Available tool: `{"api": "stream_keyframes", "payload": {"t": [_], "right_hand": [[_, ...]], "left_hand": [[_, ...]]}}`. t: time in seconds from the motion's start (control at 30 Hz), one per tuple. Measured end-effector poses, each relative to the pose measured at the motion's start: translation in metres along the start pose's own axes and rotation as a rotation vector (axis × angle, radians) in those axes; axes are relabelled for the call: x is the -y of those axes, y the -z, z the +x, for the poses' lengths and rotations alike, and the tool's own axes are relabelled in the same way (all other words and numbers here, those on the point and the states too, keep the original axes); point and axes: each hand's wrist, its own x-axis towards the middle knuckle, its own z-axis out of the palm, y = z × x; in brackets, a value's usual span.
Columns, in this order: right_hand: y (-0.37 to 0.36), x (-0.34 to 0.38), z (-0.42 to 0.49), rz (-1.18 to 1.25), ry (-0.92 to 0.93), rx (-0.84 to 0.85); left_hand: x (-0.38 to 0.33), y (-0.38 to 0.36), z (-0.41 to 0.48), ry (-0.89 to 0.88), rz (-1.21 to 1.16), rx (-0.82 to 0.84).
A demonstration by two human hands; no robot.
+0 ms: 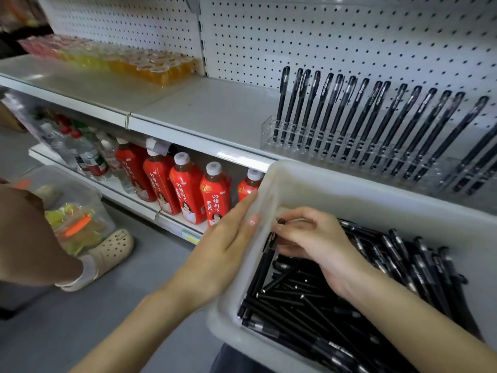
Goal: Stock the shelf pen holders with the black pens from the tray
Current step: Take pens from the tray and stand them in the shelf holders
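A white plastic tray (349, 184) sits low and to the right, heaped with black pens (309, 300). My left hand (226, 238) grips the tray's left wall, thumb inside the rim. My right hand (314, 243) reaches down into the tray and its fingers pinch the capped end of one black pen (271, 240) at the left side of the heap. On the shelf behind stand clear acrylic pen holders (271, 130), filled with a row of upright black pens (349, 114) that lean right.
The white shelf (204, 109) has a pegboard back and orange jelly cups (150, 65) at its left. Red juice bottles (185, 189) line the lower shelf. Another person's leg and beige clog (107, 254) stand on the floor beside a clear bin (72, 211).
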Motion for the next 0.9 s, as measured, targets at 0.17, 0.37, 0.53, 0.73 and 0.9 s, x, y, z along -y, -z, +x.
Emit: {"api": "stream_keyframes", "payload": {"t": [0.17,0.37,0.53,0.73,0.9], "right_hand": [[-0.001,-0.004,-0.008,-0.285,0.127,-0.061],[0.039,0.035,-0.019,-0.132,0.196,-0.138],[0.097,0.088,-0.037,-0.002,0.34,-0.26],[0.186,0.126,-0.06,-0.078,0.531,-0.439],[0.245,0.144,-0.065,-0.14,0.672,-0.54]], "left_hand": [[-0.012,0.0,0.006,-0.116,0.18,-0.047],[-0.039,-0.016,0.022,-0.198,0.2,-0.126],[-0.076,-0.052,0.043,-0.321,0.186,-0.048],[-0.125,-0.115,0.075,-0.48,0.206,0.123],[-0.142,-0.159,0.095,-0.63,0.492,0.208]]}}
